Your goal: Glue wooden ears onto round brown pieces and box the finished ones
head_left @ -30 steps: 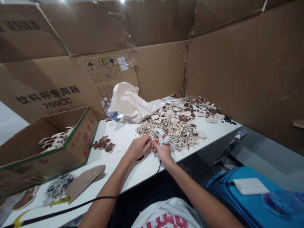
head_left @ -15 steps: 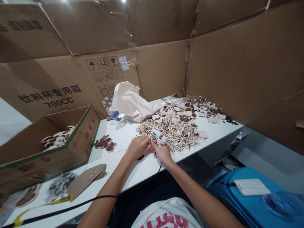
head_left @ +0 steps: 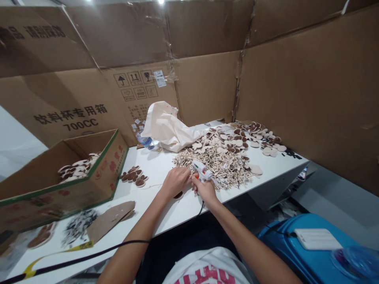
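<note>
1. The cardboard wall [head_left: 204, 79] is the largest thing, and it stands behind the white desk [head_left: 154, 161].
2. At the left of the desk there is an open box [head_left: 108, 169], in which brown and cream pieces [head_left: 77, 169] are lying.
3. Farther on the desk lies a heap of flat shapes [head_left: 225, 142]; in front of it spreads a pile of short strips [head_left: 213, 165].
4. The left hand [head_left: 176, 179] has bent fingers, close to the right ones; what they grasp, I cannot tell.
5. The right hand [head_left: 205, 191] has its fingers curled around the glue gun [head_left: 201, 169], just before the strips.
6. One brown piece [head_left: 179, 195] lies beside the left wrist, partly hidden.
</note>
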Demonstrator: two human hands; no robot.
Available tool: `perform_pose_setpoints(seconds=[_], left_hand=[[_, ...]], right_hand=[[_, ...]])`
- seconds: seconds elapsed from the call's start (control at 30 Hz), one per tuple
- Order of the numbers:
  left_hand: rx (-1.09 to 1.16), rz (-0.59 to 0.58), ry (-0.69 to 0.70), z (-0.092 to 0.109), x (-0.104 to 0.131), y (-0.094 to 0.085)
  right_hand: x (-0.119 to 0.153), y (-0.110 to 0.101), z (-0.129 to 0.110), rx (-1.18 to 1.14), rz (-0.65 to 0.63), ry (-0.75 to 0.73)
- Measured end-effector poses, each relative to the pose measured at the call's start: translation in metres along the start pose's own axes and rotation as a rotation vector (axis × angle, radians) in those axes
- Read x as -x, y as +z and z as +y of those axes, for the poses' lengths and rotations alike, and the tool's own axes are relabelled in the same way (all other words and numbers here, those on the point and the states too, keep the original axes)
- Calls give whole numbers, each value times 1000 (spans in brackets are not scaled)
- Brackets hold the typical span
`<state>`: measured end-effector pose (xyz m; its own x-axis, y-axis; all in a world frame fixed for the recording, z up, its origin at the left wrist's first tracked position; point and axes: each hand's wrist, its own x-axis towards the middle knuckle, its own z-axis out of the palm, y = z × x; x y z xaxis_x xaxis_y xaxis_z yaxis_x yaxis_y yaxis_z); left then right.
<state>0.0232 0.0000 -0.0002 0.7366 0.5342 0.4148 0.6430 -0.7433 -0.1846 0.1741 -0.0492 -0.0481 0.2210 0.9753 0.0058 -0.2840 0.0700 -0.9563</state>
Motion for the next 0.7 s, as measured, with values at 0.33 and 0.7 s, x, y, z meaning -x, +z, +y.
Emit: perform_pose_setpoints(seconds=[0.33, 0.7], left_hand=[[173, 108, -311, -21, 9, -11], [715, 119, -276, -5, 4, -10]], right_hand=[[4, 1, -2, -54, 15, 3], [2, 2, -5, -112, 25, -9]])
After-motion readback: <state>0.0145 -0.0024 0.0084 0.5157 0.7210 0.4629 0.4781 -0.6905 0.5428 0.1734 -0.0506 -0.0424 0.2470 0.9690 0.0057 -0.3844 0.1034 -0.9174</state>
